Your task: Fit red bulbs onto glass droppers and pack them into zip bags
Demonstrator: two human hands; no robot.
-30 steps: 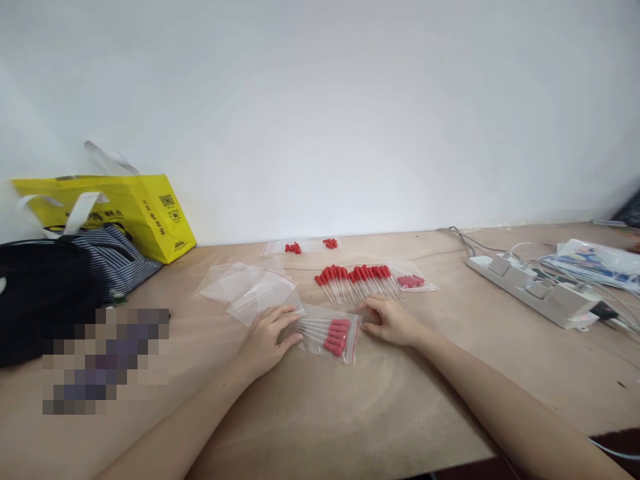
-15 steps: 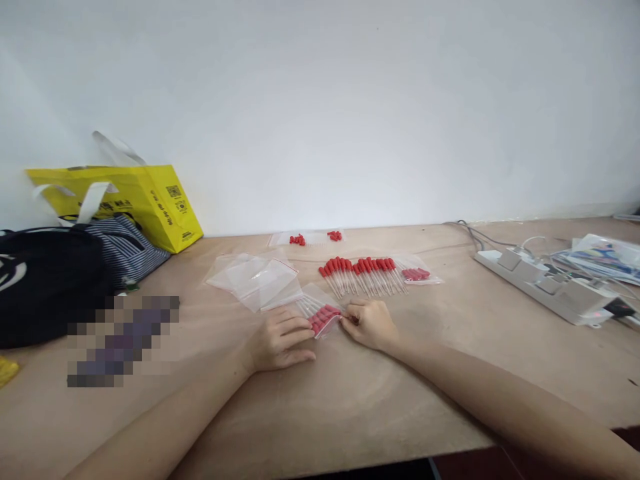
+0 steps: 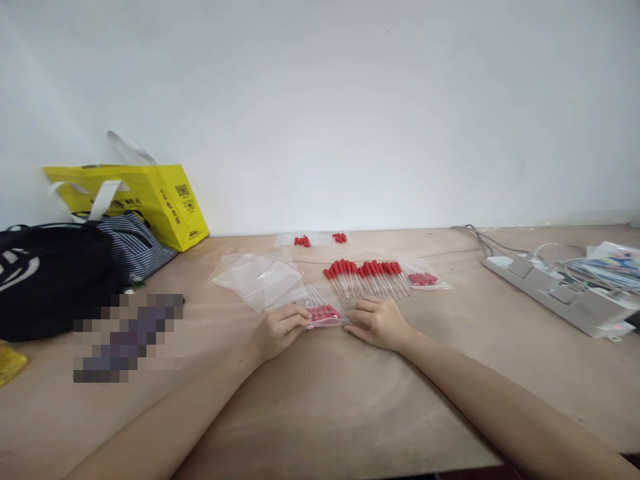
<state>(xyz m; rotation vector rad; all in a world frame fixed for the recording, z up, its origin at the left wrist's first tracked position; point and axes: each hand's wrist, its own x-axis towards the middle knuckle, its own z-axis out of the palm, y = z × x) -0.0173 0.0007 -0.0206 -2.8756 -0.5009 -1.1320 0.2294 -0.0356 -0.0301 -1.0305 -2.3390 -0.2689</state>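
A clear zip bag (image 3: pixel 327 325) lies on the table with several red-bulbed droppers (image 3: pixel 323 312) inside, bulbs toward me and pale stems pointing away. My left hand (image 3: pixel 283 330) is closed, its thumb and fingers pinching the bag's near left corner. At the near right corner, my right hand (image 3: pixel 377 323) has its thumb and fingertips on the bag's edge, the fingers bent together. Just beyond the right hand, loose red-bulbed droppers (image 3: pixel 363 270) lie side by side in a row. Another filled zip bag (image 3: pixel 440 285) rests at the row's right end.
Overlapping zip bags (image 3: pixel 250 280) lie left of centre. Against the wall, more red bulbs (image 3: pixel 303 241) show on a clear bag. A power strip (image 3: pixel 560 293) with plugs and cables stands right. A yellow bag (image 3: pixel 185 207), a striped pouch (image 3: pixel 143 247) and a black bag (image 3: pixel 55 287) crowd the left.
The bag's near edge has gone from slanted to nearly level. My left hand's fingers have drawn in from lying spread to pinching the corner. The view has shifted slightly.
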